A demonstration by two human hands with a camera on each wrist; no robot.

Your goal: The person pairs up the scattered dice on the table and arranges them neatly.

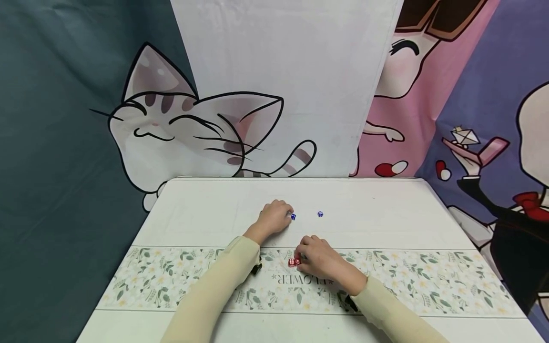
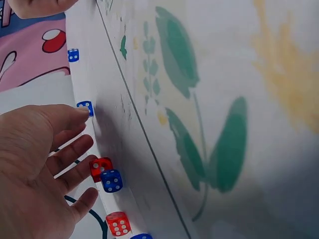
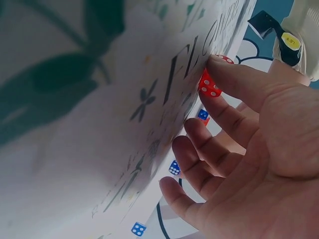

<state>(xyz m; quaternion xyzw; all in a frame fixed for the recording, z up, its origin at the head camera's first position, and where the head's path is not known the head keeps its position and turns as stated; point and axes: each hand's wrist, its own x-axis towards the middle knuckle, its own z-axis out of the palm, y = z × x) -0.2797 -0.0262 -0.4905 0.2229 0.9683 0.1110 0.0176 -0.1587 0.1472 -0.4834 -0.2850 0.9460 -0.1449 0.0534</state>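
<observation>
Tablecloth (image 1: 386, 224) bears both relaxed hands: left hand (image 1: 274, 220) touches blue die (image 1: 293, 216), right hand (image 1: 319, 259) touches red dice (image 1: 294, 261).

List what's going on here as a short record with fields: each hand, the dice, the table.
Left hand: fingers straight, fingertip touching a blue die
Right hand: fingertips touching the red dice
Lone blue die: lies apart, to the right of the left hand
Dice colours: red and blue, white pips
Table: white cloth with a floral band printed FLOWER
Backdrop: cartoon cat hanging behind the table
</observation>
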